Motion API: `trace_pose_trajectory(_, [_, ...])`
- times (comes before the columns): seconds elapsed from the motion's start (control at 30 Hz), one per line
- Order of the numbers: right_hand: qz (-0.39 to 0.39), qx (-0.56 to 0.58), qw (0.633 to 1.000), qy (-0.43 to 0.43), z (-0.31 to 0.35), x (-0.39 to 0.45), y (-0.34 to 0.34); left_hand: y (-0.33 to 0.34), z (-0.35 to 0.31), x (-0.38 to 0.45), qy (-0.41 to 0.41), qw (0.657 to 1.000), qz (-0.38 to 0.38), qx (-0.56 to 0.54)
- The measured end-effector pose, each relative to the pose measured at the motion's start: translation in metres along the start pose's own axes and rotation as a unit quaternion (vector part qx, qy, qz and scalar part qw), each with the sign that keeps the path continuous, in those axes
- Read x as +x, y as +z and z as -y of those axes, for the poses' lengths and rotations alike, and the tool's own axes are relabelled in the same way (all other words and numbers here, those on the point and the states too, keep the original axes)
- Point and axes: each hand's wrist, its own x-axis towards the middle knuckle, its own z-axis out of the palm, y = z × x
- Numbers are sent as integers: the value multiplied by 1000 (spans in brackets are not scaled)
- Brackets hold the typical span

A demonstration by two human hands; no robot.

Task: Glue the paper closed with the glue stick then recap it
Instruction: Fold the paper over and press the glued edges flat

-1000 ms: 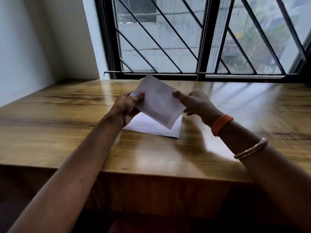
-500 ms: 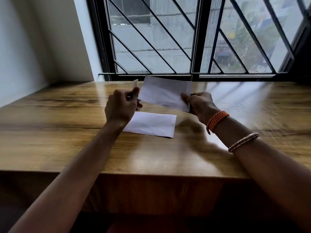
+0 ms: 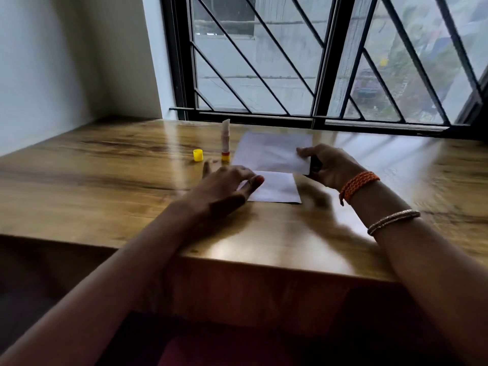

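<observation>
Paper in two white sheets lies at the centre of the wooden bench, below a barred window; the farther sheet is pinched at its near right corner by our right hand, thumb on top and fingers curled beneath, its far edge toward the window; whether that sheet rests flat or is lifted slightly we cannot tell; the nearer sheet lies flat on the bench, its left edge partly covered by our left hand. That left grip is spread, fingers extended and blurred, holding nothing; it hovers or rests at the sheet's edge, and we cannot tell which. Just left of the papers the glue stick stands upright and uncapped, its pale tip exposed above a yellow and red base; its yellow cap sits on the bench just beside it, to the left and apart. An orange braided band and a metal bangle circle the right wrist.
</observation>
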Motion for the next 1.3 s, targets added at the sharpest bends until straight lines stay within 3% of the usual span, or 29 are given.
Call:
trace_pose_trajectory(0.17, [46, -26, 998, 44, 3, -5, -16, -24, 20, -8, -68, 981, -176, 49])
trace_pose_trajectory(0.33, [87, -44, 992, 78, 5, -7, -15, -35, 61, -11, -124, 988, -63, -63])
trace_pose_trajectory(0.43, [103, -63, 988, 92, 4, -10, -12, -26, 70, -13, -149, 985, -35, -85])
trace_pose_trajectory(1.3, [72, -115, 989, 67, -3, -13, 8, -18, 67, -13, -130, 984, -6, -123])
